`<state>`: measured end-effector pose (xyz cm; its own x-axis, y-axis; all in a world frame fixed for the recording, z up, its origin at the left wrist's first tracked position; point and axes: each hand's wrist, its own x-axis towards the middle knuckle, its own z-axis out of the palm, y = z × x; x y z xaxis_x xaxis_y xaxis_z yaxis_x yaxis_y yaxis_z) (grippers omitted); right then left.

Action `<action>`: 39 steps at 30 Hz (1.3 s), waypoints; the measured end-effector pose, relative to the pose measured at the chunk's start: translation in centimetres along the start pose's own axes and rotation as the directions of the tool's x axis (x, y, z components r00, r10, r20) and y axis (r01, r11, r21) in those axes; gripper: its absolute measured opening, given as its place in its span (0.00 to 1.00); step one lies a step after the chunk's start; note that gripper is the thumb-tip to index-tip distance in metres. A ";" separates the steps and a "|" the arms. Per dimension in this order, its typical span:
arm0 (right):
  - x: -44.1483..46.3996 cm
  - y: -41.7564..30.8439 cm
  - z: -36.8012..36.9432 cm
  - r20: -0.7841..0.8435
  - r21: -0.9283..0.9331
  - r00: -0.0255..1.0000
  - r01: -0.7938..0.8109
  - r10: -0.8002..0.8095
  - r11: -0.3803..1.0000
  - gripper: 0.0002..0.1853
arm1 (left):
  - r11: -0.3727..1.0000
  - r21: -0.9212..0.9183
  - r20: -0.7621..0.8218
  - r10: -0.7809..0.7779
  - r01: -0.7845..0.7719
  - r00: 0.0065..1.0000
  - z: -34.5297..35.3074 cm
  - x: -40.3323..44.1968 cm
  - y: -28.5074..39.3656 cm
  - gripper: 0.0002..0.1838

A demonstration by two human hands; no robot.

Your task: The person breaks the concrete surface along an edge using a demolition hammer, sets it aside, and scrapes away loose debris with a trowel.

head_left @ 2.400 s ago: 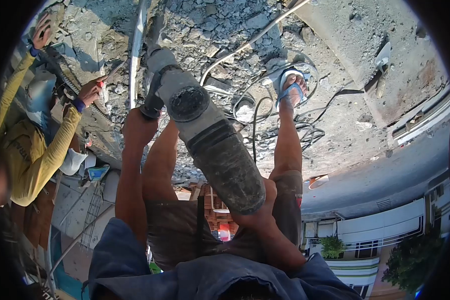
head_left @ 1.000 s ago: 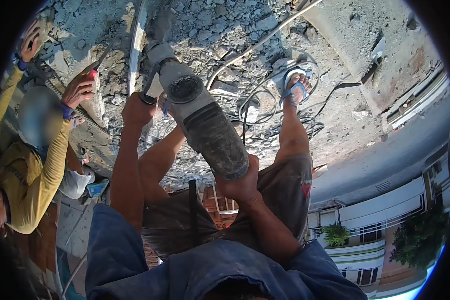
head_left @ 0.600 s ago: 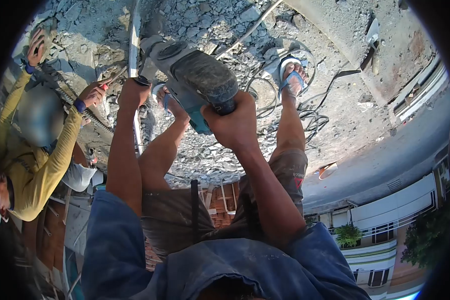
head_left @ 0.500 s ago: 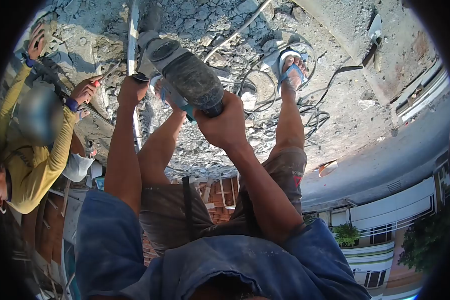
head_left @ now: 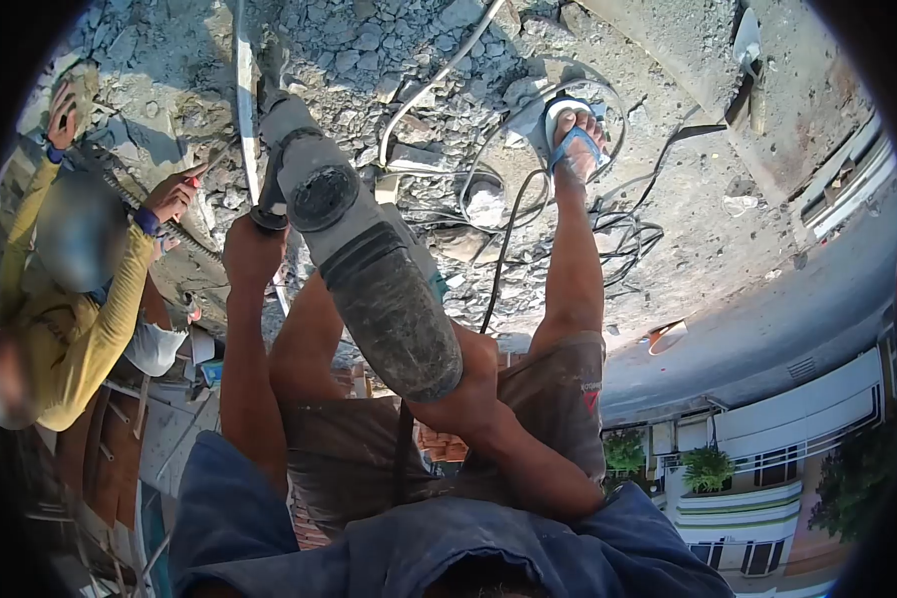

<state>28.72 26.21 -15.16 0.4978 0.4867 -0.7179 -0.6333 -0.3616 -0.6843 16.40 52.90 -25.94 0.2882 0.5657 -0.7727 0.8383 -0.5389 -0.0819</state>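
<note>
A dusty grey demolition hammer [head_left: 369,269] slants across the view, its narrow front end pointing up and left over broken concrete. My left hand [head_left: 252,251] is closed round its dark side handle. At the rear end, my right hand [head_left: 468,389] is closed on the back grip, partly hidden by the tool's housing. A black power cord [head_left: 513,234] runs down from the rubble towards the rear of the hammer. The bit at the front is hard to make out.
Concrete rubble [head_left: 359,60] covers the ground ahead. Loops of cable [head_left: 633,244] lie beside my sandalled foot [head_left: 575,145]. On the left, close by, a person in a yellow top [head_left: 85,344] holds a red-handled tool. A trowel [head_left: 747,40] lies at upper right.
The hammer has come back and up towards my body and looks larger. My right hand has drawn in towards my waist, and my left hand has moved slightly back with the side handle.
</note>
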 end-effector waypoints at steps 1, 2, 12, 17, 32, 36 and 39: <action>0.6 0.3 0.2 0.001 0.004 1.000 0.010 -0.010 1.000 0.14 | 1.000 0.018 -0.004 -0.022 0.022 1.000 -0.1 0.5 0.3 0.16; 1.1 0.6 0.4 -0.014 -0.015 0.999 0.035 -0.036 0.999 0.14 | 1.000 0.021 -0.007 -0.020 0.020 1.000 0.4 1.7 -0.4 0.16; 4.7 3.5 1.3 -0.159 -0.109 0.985 0.050 -0.067 0.993 0.13 | 0.995 -0.014 0.014 -0.103 0.103 0.995 2.6 5.1 -1.3 0.21; 1.8 5.8 5.2 -0.157 -0.093 0.985 0.061 -0.075 0.994 0.15 | 0.999 0.036 -0.129 0.030 -0.026 0.991 4.5 5.1 -5.3 0.22; 4.2 6.9 8.3 -0.150 -0.066 0.983 0.097 -0.106 0.993 0.15 | 0.999 -0.052 0.002 -0.015 0.015 1.000 4.2 8.1 -7.6 0.16; 5.9 6.9 7.1 -0.112 -0.128 0.989 0.084 -0.098 0.988 0.14 | 1.000 0.010 -0.056 0.009 -0.008 0.998 4.9 8.2 -7.0 0.16; 8.0 4.4 5.3 -0.078 -0.200 0.994 0.054 -0.071 0.978 0.14 | 0.993 -0.095 -0.075 0.058 -0.065 0.996 5.8 9.3 -7.6 0.15</action>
<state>26.76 32.73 -23.26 0.5863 0.4476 -0.6752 -0.4739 -0.4865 -0.7340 10.05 58.61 -36.11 0.3703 0.5784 -0.7269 0.8580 -0.5128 0.0290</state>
